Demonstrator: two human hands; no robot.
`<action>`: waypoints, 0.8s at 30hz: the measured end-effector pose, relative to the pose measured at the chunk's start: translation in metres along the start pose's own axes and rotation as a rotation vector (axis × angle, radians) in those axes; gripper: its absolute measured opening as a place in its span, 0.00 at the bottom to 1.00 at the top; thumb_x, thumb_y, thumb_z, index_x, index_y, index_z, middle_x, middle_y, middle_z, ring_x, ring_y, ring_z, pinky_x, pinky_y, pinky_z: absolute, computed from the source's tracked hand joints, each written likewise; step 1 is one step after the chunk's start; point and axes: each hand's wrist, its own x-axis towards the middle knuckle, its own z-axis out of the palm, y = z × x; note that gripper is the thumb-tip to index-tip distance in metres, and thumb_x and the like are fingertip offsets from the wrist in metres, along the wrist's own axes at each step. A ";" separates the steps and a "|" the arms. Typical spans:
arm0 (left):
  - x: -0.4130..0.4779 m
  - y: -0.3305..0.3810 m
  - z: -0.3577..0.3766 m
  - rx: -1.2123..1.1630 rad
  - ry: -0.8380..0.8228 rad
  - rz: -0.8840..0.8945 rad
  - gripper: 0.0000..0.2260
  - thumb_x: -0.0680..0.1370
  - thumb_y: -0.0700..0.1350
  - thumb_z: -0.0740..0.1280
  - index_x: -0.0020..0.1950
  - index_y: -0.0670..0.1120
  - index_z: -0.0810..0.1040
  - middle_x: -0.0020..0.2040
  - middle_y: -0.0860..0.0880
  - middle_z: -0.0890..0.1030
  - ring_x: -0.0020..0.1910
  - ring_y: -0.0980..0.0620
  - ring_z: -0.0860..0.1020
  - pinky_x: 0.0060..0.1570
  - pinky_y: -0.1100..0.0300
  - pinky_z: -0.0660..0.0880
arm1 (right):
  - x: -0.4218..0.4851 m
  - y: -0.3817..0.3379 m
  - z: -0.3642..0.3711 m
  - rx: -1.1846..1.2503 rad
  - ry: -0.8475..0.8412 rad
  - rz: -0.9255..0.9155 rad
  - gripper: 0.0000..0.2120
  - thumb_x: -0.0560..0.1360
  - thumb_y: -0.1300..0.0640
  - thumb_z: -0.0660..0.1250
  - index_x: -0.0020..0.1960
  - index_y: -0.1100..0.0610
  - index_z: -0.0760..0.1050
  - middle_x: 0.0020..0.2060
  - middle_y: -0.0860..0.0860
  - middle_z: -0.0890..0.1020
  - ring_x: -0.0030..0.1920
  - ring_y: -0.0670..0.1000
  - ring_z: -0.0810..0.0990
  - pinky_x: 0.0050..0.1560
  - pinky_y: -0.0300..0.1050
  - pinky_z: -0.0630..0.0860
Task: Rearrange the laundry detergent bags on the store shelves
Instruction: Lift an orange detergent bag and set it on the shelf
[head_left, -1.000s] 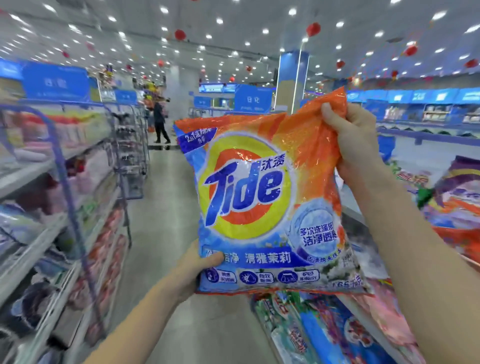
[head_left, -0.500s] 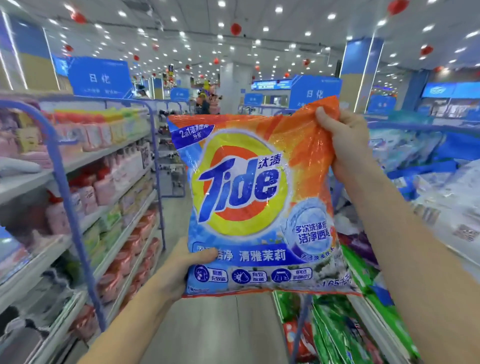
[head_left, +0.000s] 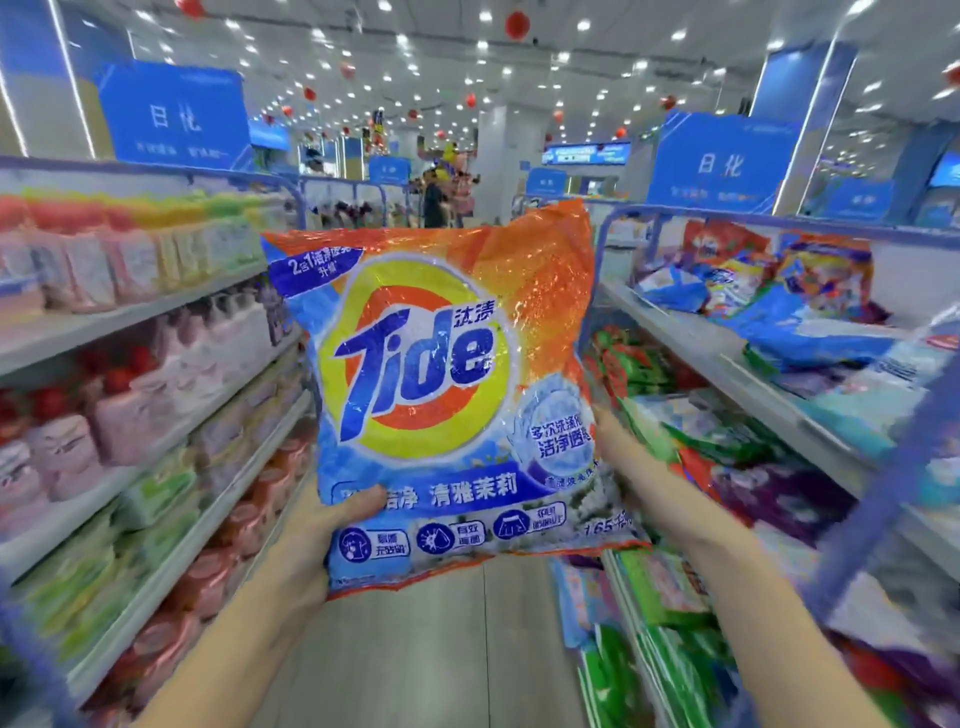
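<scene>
I hold an orange, blue and yellow Tide detergent bag (head_left: 436, 384) upright in mid-air over the aisle, its front facing me. My left hand (head_left: 322, 535) grips its lower left corner, thumb across the front. My right hand (head_left: 623, 467) holds the bag's lower right edge, its fingers hidden behind the bag. On the right, shelves (head_left: 748, 374) carry more detergent bags (head_left: 753, 291) in blue, green and purple, lying loosely.
Shelves on the left (head_left: 156, 306) hold rows of pink, yellow and green bottles and refill packs. The grey aisle floor (head_left: 447, 649) runs ahead between both racks. A person (head_left: 434, 200) stands far down the aisle. Blue signs hang above.
My right hand has left the bag's top right corner and now holds its lower right edge. The view has swung left, with both shelf racks now flanking the bag.
</scene>
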 end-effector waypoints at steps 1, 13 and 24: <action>0.026 0.000 -0.006 0.004 -0.016 0.007 0.19 0.61 0.32 0.72 0.50 0.45 0.81 0.44 0.39 0.85 0.36 0.40 0.84 0.30 0.50 0.80 | 0.022 0.012 0.004 -0.070 0.030 0.004 0.21 0.82 0.61 0.53 0.73 0.66 0.57 0.67 0.57 0.71 0.56 0.48 0.72 0.48 0.32 0.68; 0.315 -0.022 0.012 0.067 -0.212 -0.110 0.22 0.52 0.41 0.80 0.44 0.41 0.83 0.40 0.37 0.84 0.33 0.41 0.83 0.27 0.53 0.79 | 0.206 0.057 -0.043 0.189 0.403 -0.123 0.33 0.61 0.36 0.68 0.63 0.44 0.67 0.34 0.48 0.85 0.29 0.47 0.82 0.31 0.33 0.75; 0.564 -0.105 0.163 -0.053 -0.403 -0.331 0.22 0.67 0.62 0.61 0.50 0.50 0.85 0.51 0.41 0.84 0.45 0.40 0.84 0.34 0.47 0.81 | 0.322 0.104 -0.201 0.111 0.761 -0.089 0.34 0.59 0.35 0.69 0.62 0.48 0.73 0.48 0.49 0.84 0.37 0.47 0.84 0.34 0.35 0.76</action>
